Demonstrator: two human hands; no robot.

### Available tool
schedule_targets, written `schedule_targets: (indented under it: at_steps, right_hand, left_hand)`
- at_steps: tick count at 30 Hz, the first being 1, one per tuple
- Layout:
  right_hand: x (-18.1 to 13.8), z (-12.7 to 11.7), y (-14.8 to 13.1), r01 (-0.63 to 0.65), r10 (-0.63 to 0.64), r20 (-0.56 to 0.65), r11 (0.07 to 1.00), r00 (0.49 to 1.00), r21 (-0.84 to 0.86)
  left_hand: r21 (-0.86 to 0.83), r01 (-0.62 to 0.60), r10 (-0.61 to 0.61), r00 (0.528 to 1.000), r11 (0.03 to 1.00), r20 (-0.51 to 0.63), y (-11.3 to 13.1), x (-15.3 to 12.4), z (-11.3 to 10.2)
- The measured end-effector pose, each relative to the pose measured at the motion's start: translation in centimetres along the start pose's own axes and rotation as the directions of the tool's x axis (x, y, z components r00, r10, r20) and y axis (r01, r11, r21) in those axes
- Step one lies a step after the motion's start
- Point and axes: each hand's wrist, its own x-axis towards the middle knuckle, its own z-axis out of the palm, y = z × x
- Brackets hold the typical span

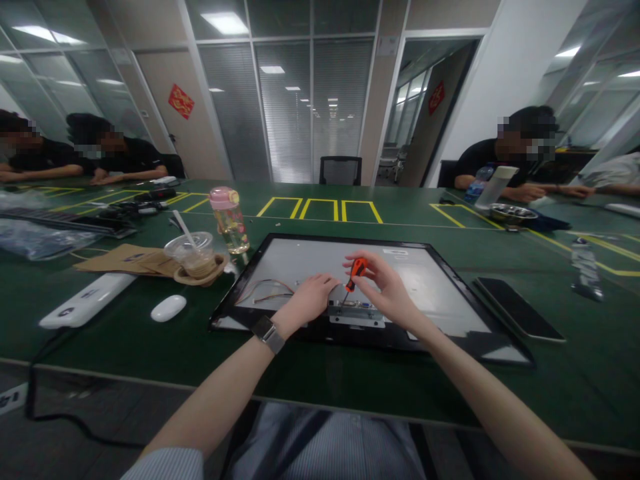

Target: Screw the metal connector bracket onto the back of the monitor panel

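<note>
Head view: by the right grip [387, 288], the orange-and-black screwdriver [357, 269] is pinched at its handle — shaft slanted down to the metal bracket [357, 319] just below. Beside the bracket the left grip [311, 298] is held low; whether anything is pinched there cannot be told. Beneath both, the black-framed panel [310, 255] is laid flat on the counter [390, 380] — left of them, a white mouse [169, 308] is seen.

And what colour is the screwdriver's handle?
The screwdriver handle is orange and black, seen best in the head view.
</note>
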Motion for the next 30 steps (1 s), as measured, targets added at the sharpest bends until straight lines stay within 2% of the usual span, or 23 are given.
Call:
schedule_targets:
  at_steps: [6, 9, 15, 21, 26, 30]
  right_hand:
    - [-0.2, 0.3, 0.4, 0.044, -0.057, -0.086, 0.988, 0.995, -0.149]
    - [-0.4, 0.6, 0.7, 0.058, -0.065, -0.067, 0.992, 0.996, -0.108]
    - [-0.1, -0.1, 0.1, 0.003, -0.002, -0.020, 0.998, 1.000, 0.067]
    - [0.1, -0.4, -0.2, -0.017, 0.025, -0.109, 0.997, 0.994, 0.076]
    - [-0.5, 0.2, -0.1, -0.031, 0.040, -0.076, 0.993, 0.996, 0.118]
    - [-0.5, 0.2, -0.5, 0.008, -0.008, -0.001, 0.998, 1.000, 0.063]
  left_hand:
    - [0.000, -0.004, 0.004, 1.000, 1.000, 0.004, 0.0, 0.1, 0.1]
    - [0.001, -0.013, 0.013, 1.000, 1.000, -0.007, -0.1, 0.1, 0.3]
    - [-0.007, -0.006, 0.006, 1.000, 1.000, -0.004, -0.2, 0.1, 0.4]
    - [0.004, 0.000, 0.000, 1.000, 1.000, 0.012, -0.1, 0.1, 0.2]
    - [0.015, -0.008, 0.008, 1.000, 1.000, -0.003, -0.3, 0.1, 0.4]
    - [0.012, -0.008, 0.008, 1.000, 1.000, 0.009, -0.2, 0.2, 0.3]
